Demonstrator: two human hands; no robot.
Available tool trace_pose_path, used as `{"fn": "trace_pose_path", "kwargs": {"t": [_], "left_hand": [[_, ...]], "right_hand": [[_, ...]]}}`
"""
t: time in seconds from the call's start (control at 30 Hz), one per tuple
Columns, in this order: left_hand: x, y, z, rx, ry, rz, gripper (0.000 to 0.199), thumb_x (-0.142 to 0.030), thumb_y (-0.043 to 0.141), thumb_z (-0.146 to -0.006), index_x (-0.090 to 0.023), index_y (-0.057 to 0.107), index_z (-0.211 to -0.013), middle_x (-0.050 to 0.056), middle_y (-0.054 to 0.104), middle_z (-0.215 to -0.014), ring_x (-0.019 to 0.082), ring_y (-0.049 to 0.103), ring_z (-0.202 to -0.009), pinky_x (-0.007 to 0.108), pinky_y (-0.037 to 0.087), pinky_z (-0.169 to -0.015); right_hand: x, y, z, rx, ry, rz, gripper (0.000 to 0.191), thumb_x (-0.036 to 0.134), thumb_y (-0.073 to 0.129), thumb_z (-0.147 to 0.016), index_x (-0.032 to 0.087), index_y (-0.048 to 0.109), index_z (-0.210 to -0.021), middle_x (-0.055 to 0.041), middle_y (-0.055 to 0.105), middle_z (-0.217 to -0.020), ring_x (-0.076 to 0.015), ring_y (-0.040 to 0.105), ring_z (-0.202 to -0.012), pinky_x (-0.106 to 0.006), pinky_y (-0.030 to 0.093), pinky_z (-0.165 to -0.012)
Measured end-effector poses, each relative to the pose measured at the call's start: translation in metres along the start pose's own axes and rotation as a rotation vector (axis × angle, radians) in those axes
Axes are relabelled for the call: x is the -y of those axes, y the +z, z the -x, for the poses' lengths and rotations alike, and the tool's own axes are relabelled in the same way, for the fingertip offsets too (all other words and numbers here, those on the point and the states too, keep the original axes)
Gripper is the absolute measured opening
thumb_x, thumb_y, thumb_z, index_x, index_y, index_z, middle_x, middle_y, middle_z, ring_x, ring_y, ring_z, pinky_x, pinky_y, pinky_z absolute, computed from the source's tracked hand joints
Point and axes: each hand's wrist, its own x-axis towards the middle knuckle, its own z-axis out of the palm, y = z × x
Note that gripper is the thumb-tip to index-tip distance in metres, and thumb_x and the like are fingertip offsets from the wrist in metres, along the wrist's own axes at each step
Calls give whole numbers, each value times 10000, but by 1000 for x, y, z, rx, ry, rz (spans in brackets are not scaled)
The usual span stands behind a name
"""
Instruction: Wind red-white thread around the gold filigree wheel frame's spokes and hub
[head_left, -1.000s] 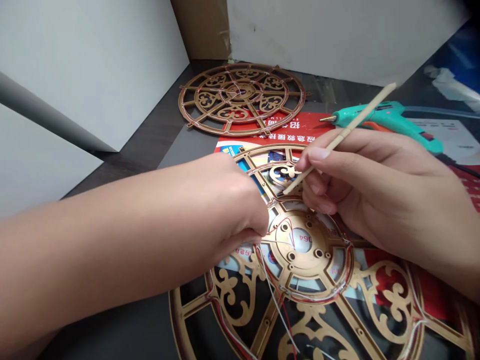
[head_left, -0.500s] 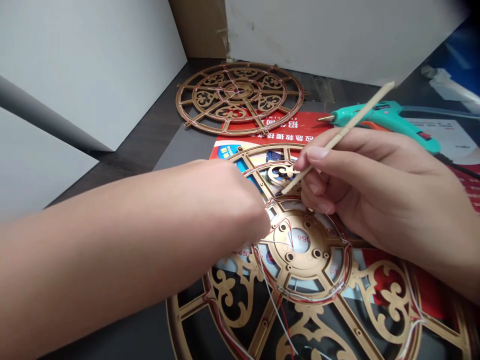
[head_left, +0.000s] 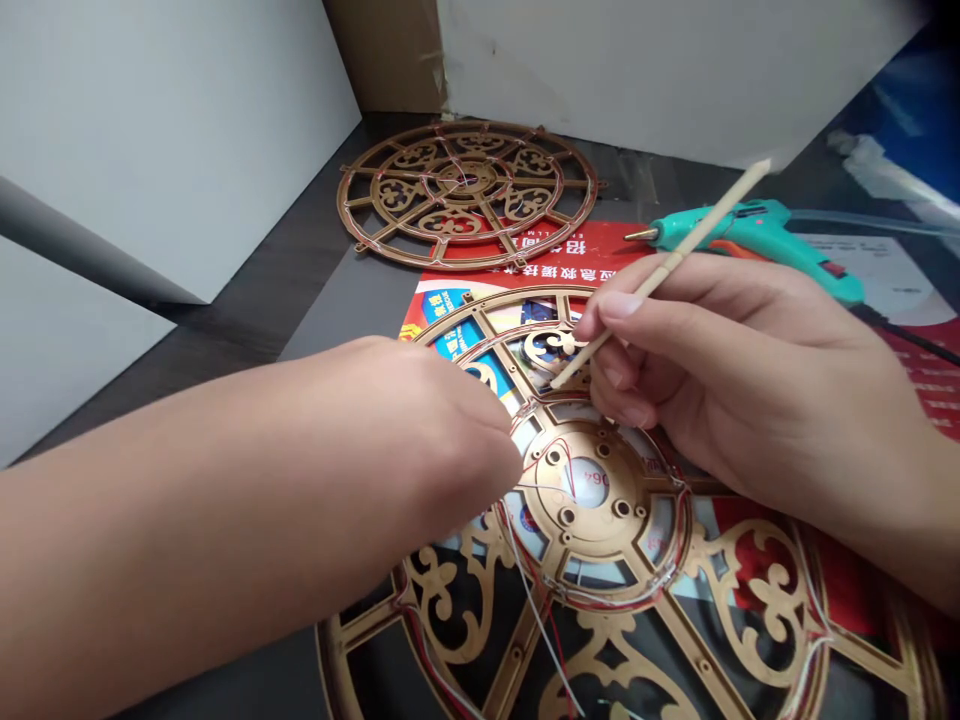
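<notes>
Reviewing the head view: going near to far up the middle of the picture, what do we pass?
Wired gold fretwork wheel → red printed sheet → second wired gold fretwork wheel → cardboard box

A dark wood-grain surface [head_left: 300,262] carries a gold fretwork wheel frame [head_left: 466,182] laced with wire at 12 o'clock. Below it, a red printed flyer [head_left: 559,243] lies under a larger gold wheel frame [head_left: 592,540] reaching toward 6 o'clock. A teal hot glue gun [head_left: 750,232] lies at 2 o'clock, its nozzle pointing toward 11 o'clock.
</notes>
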Motion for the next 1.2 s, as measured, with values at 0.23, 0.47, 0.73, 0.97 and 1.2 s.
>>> {"fn": "trace_pose_path", "kwargs": {"t": [0.23, 0.47, 0.73, 0.97, 1.2], "left_hand": [[9, 0, -3, -29, 97, 102, 295, -2, 620, -844, -241, 788, -884, -32, 772, -828, 153, 673, -687, 294, 443, -572], [8, -1, -5, -25, 108, 119, 292, -16, 595, -924, -225, 791, -867, -11, 745, -811, 154, 626, -679, 302, 428, -580], [10, -2, -4, -15, 91, 136, 325, 56, 606, -844, -227, 763, -827, -18, 761, -865, 155, 654, -743, 289, 438, -613], [8, 0, -2, -27, 88, 155, 350, 21, 591, -893, -249, 808, -945, -20, 762, -857, 172, 652, -725, 316, 430, -613], [10, -5, -12, 4, 103, 121, 348, -55, 585, -1005, -219, 733, -736, -16, 659, -708, 138, 550, -615, 324, 334, -567]], "right_hand": [[-1, 1, 2, -2, 18, -13, 266, 216, 739, -982, 231, 699, -719, 28, 623, -575, -114, 544, -490, -232, 407, -431], [1, 1, 0, -12, 23, -6, 233, 220, 752, -962, 232, 716, -733, 24, 628, -576, -119, 550, -487, -230, 415, -415], [-2, 0, 1, -6, 15, -4, 219, 221, 766, -973, 228, 750, -755, 11, 633, -595, -128, 570, -510, -231, 422, -417], [1, 1, -1, -5, 21, -20, 228, 215, 755, -965, 231, 720, -740, 26, 629, -579, -116, 551, -490, -223, 417, -417], [0, 3, -1, 0, 25, -9, 241, 208, 735, -970, 231, 704, -732, 27, 621, -573, -116, 536, -488, -230, 403, -420]]}}
